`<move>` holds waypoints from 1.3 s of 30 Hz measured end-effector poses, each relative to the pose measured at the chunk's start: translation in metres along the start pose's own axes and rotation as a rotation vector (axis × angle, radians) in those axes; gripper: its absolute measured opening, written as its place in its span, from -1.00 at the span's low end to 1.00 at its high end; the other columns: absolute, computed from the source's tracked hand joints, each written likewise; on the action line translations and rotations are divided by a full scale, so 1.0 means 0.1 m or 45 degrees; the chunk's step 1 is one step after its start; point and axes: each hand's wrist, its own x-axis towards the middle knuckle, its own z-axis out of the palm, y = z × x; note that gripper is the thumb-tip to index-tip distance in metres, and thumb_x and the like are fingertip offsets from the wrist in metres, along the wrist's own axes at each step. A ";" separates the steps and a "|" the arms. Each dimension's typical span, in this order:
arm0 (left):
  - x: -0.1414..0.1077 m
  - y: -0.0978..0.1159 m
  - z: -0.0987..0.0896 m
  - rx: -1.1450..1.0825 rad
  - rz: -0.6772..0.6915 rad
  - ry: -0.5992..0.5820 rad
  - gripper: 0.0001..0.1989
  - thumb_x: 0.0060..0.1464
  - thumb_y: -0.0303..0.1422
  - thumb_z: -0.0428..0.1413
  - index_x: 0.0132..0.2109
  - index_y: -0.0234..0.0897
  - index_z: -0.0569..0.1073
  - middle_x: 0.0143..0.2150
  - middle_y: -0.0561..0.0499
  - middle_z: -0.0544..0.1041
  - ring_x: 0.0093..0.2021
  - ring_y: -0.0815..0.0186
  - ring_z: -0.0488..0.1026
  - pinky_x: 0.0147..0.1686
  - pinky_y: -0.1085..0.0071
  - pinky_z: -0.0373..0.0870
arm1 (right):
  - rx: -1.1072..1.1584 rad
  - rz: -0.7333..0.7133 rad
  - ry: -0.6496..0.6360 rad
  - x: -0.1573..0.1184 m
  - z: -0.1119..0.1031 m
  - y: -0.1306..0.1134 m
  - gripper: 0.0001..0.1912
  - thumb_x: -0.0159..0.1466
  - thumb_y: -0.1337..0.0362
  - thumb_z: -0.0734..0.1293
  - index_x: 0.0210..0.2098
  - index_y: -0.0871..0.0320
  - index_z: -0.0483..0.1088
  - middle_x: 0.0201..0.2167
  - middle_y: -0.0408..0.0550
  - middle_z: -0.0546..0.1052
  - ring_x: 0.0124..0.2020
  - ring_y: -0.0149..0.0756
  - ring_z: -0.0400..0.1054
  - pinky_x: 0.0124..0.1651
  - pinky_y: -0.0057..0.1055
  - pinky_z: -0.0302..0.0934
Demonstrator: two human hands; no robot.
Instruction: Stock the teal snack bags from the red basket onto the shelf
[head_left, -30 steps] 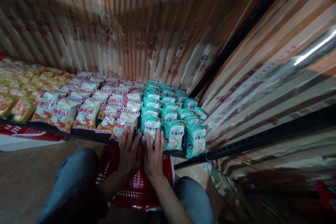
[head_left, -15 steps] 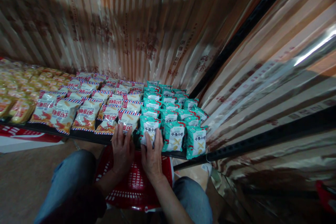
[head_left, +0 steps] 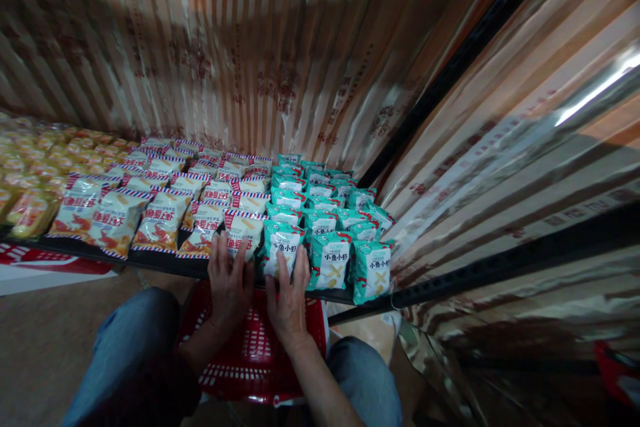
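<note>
My left hand (head_left: 229, 285) rests its spread fingertips against the front of a white snack bag with a striped edge (head_left: 244, 230). Beside it, my right hand (head_left: 289, 295) has its fingers apart on the lower front of a teal and white snack bag (head_left: 283, 240). Neither hand is wrapped round a bag. Both bags stand at the front edge of a black shelf (head_left: 165, 260), in rows of similar bags. Two more teal bags (head_left: 330, 261) stand in the front row to the right of my right hand.
A red basket (head_left: 255, 373) sits below the shelf between my knees. Yellow packs (head_left: 34, 210) fill the shelf's left part. Striped wrapped sheeting (head_left: 280, 33) rises behind, and a black metal post (head_left: 425, 107) slants up at the right corner.
The view has shifted slightly, so the shelf's goods sit a little further left. Both hands keep nearly the same places against the bags.
</note>
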 end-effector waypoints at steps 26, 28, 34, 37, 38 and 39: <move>-0.19 0.20 0.03 -0.258 0.374 -0.111 -0.49 0.16 -0.54 -0.03 0.26 -0.30 0.14 0.17 -0.24 0.36 0.34 0.03 0.00 0.19 -0.01 0.09 | 0.164 0.110 0.047 -0.14 -0.01 0.10 -0.39 0.35 0.38 0.11 0.34 0.08 -0.18 0.36 0.18 -0.08 0.34 -0.07 -0.07 0.16 -0.03 0.21; -0.19 0.22 0.02 -0.325 0.368 -0.114 -0.46 0.17 -0.55 -0.04 0.28 -0.27 0.10 0.18 -0.24 0.34 0.33 0.04 0.03 0.18 0.01 0.16 | 0.167 0.101 0.079 -0.15 -0.01 0.10 -0.38 0.35 0.38 0.11 0.34 0.09 -0.20 0.33 0.18 0.03 0.32 -0.09 -0.02 0.15 -0.03 0.22; -0.17 0.24 0.00 -0.471 0.284 -0.084 -0.39 0.19 -0.49 -0.02 0.33 -0.23 -0.04 0.20 -0.26 0.26 0.23 0.14 0.22 0.06 0.20 0.37 | 0.289 0.195 0.096 -0.12 -0.09 0.05 -0.32 0.33 0.31 0.16 0.35 0.14 -0.23 0.26 0.19 0.17 0.28 -0.14 0.08 0.14 -0.09 0.25; -0.16 0.23 0.00 -0.477 0.188 -0.122 -0.39 0.20 -0.42 -0.02 0.33 -0.24 -0.06 0.17 -0.25 0.27 0.21 0.13 0.24 0.07 0.17 0.37 | 0.427 0.247 0.052 -0.11 -0.17 0.03 -0.36 0.32 0.27 0.17 0.33 0.14 -0.14 0.30 0.16 0.11 0.31 -0.12 0.02 0.21 -0.07 0.16; -0.15 0.23 0.00 -0.484 0.147 -0.141 -0.41 0.21 -0.41 -0.03 0.32 -0.24 -0.04 0.17 -0.25 0.27 0.21 0.13 0.25 0.07 0.17 0.37 | 0.488 0.274 0.024 -0.11 -0.19 0.03 -0.38 0.32 0.25 0.18 0.32 0.14 -0.10 0.30 0.15 0.11 0.31 -0.12 0.02 0.22 -0.07 0.13; -0.14 0.23 0.00 -0.496 0.116 -0.152 -0.43 0.21 -0.41 -0.04 0.31 -0.24 -0.01 0.18 -0.24 0.27 0.21 0.14 0.25 0.08 0.17 0.36 | 0.554 0.316 -0.004 -0.11 -0.20 0.03 -0.39 0.32 0.22 0.18 0.31 0.15 -0.06 0.29 0.14 0.14 0.30 -0.12 0.04 0.23 -0.08 0.13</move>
